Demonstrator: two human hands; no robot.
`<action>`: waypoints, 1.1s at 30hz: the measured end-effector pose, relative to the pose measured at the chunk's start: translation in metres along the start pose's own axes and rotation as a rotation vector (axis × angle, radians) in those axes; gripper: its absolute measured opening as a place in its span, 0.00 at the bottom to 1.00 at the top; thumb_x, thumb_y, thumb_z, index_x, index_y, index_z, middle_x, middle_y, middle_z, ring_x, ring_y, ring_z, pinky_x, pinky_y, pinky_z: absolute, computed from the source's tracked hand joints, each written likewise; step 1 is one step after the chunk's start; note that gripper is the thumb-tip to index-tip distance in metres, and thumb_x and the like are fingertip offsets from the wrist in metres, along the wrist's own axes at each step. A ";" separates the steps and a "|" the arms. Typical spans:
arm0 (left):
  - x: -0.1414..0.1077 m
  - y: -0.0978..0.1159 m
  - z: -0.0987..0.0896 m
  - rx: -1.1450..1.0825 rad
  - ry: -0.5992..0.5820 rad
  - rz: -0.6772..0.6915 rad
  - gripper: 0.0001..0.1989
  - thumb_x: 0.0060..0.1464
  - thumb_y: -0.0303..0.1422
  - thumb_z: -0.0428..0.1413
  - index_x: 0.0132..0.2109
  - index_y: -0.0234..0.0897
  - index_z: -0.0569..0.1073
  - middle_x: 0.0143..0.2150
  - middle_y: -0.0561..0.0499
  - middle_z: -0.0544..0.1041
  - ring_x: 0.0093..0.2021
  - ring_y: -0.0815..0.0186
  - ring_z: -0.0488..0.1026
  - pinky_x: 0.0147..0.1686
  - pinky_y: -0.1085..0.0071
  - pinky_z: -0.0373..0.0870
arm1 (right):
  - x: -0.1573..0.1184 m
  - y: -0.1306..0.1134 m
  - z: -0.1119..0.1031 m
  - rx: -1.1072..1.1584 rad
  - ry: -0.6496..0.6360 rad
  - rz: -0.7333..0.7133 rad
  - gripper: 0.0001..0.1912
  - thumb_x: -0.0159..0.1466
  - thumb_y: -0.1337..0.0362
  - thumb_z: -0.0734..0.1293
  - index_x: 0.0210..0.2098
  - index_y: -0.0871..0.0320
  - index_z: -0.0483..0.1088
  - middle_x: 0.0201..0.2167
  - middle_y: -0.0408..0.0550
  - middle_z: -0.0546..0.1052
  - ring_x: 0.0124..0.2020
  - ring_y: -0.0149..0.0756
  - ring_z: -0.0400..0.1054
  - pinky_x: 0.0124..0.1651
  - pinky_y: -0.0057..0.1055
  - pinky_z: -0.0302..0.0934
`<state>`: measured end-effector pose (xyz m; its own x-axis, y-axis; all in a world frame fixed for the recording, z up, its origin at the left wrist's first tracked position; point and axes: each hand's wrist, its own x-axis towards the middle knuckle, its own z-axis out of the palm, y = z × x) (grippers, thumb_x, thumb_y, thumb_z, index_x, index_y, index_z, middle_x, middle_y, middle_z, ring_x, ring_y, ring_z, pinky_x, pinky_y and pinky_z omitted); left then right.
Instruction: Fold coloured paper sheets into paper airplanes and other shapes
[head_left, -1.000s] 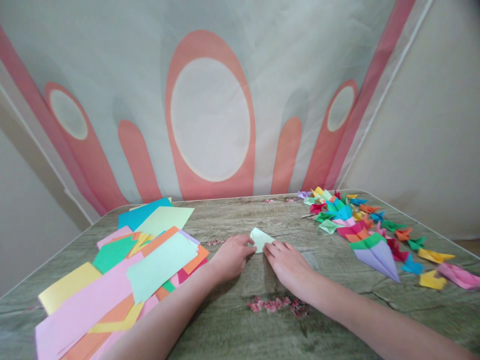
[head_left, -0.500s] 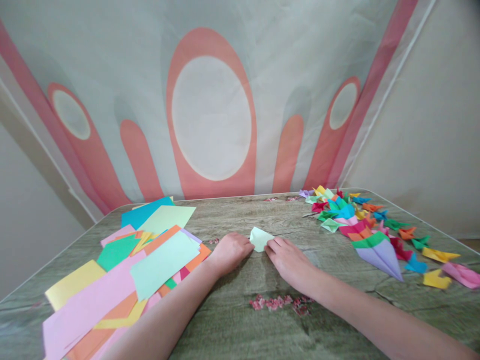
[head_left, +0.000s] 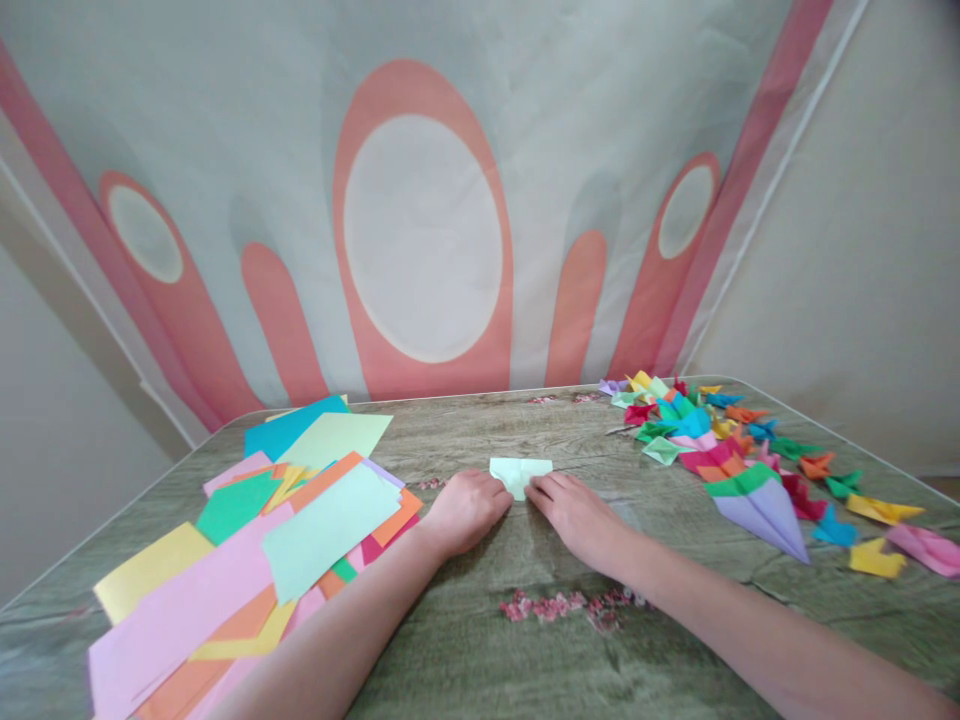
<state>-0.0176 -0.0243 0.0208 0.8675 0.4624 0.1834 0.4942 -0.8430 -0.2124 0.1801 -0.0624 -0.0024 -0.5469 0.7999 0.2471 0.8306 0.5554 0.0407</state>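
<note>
A small folded piece of pale green paper (head_left: 520, 474) lies on the table between my two hands, its straight edge toward the far side. My left hand (head_left: 470, 508) is closed at the paper's left side, fingertips on its lower left edge. At the lower right edge, my right hand (head_left: 568, 510) holds the paper with its fingers pressed together. The fingertips cover the paper's near corners, and both thumbs are mostly hidden.
To the left lies a pile of coloured paper sheets (head_left: 330, 540), partly behind my left forearm. Many small folded paper figures (head_left: 697, 425) spread over the right side, with a larger purple folded piece (head_left: 761, 515) among them. The wood-patterned table (head_left: 450, 640) meets a printed curtain (head_left: 427, 375) behind.
The pale green paper has turned from a tilted position, so its straight edge now lies level at the far side. Both hands have shifted only slightly and stay on it.
</note>
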 end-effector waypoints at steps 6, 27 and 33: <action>0.002 -0.002 0.000 -0.035 0.103 -0.034 0.09 0.59 0.28 0.47 0.41 0.37 0.71 0.41 0.48 0.72 0.44 0.65 0.67 0.44 0.66 0.61 | 0.001 0.002 -0.002 0.037 -0.017 -0.014 0.15 0.64 0.73 0.57 0.49 0.63 0.67 0.43 0.55 0.70 0.47 0.40 0.62 0.49 0.36 0.57; 0.002 0.002 0.009 -0.273 0.114 0.060 0.12 0.60 0.30 0.45 0.39 0.38 0.73 0.35 0.50 0.75 0.38 0.68 0.71 0.39 0.72 0.63 | 0.009 0.021 0.016 0.595 0.186 0.151 0.07 0.61 0.67 0.64 0.32 0.57 0.75 0.35 0.46 0.73 0.37 0.33 0.66 0.44 0.31 0.58; 0.002 0.002 0.012 -0.292 0.129 0.040 0.12 0.60 0.30 0.44 0.38 0.38 0.73 0.33 0.49 0.76 0.36 0.67 0.72 0.37 0.71 0.63 | 0.012 0.023 0.020 0.676 0.194 0.194 0.04 0.56 0.69 0.68 0.32 0.57 0.74 0.34 0.46 0.73 0.37 0.35 0.66 0.43 0.32 0.58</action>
<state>-0.0140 -0.0217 0.0098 0.8626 0.4040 0.3045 0.4062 -0.9119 0.0591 0.1903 -0.0351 -0.0178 -0.3164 0.8781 0.3589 0.6305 0.4773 -0.6121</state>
